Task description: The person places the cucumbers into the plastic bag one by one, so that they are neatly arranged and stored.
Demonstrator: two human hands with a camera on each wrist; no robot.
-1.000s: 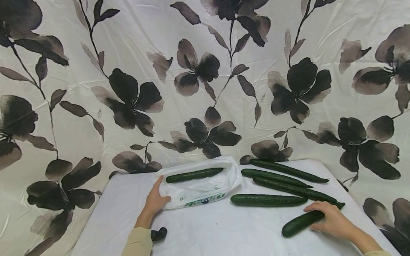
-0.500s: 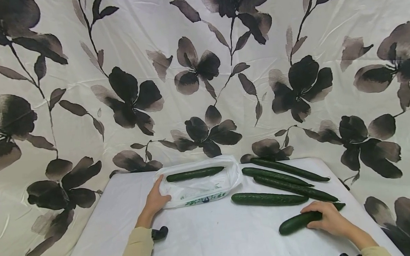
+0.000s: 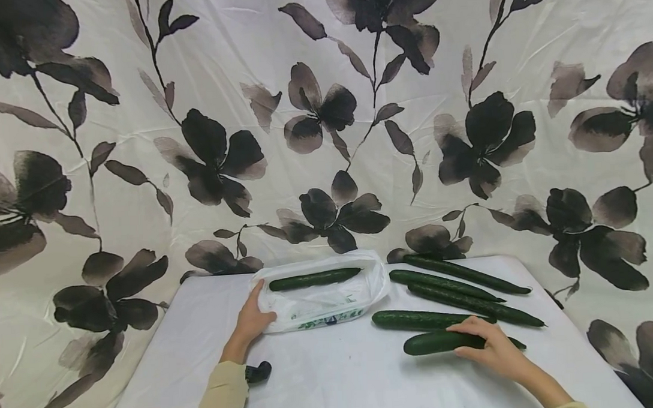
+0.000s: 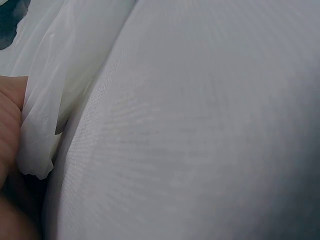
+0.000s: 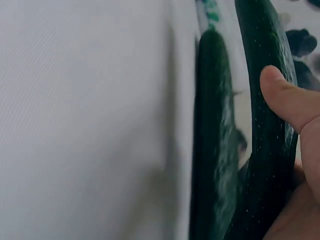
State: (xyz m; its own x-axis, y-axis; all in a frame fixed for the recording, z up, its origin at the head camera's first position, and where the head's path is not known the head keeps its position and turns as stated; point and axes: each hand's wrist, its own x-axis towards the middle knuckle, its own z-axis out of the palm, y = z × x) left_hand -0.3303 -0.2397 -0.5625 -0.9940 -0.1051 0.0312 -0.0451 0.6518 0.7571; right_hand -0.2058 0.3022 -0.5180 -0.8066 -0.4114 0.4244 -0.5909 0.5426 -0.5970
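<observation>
My right hand [image 3: 492, 345] grips a long dark green cucumber [image 3: 436, 342] with thumb and fingers. In the right wrist view this cucumber [image 5: 265, 45] is raised off the cloth, the thumb lying along its side. My left hand [image 3: 251, 317] holds the left end of a white plastic bag [image 3: 330, 319] with green print, thumb on the near side. The bag stands spread open in a rectangular shape, and one cucumber [image 3: 315, 279] lies inside along its far side. In the left wrist view, part of the hand [image 4: 9, 125] shows beside the bag's plastic [image 4: 42, 115].
Several more cucumbers lie right of the bag; the nearest cucumber [image 3: 411, 320] is just behind the held one, and the farthest cucumber [image 3: 469, 273] is near the back edge. White cloth covers the table [image 3: 322, 384]. A floral curtain [image 3: 324, 138] hangs behind.
My right hand has lifted the nearest cucumber off the table and carried it left, turning it nearly parallel to the one behind. The left hand has stayed at the bag.
</observation>
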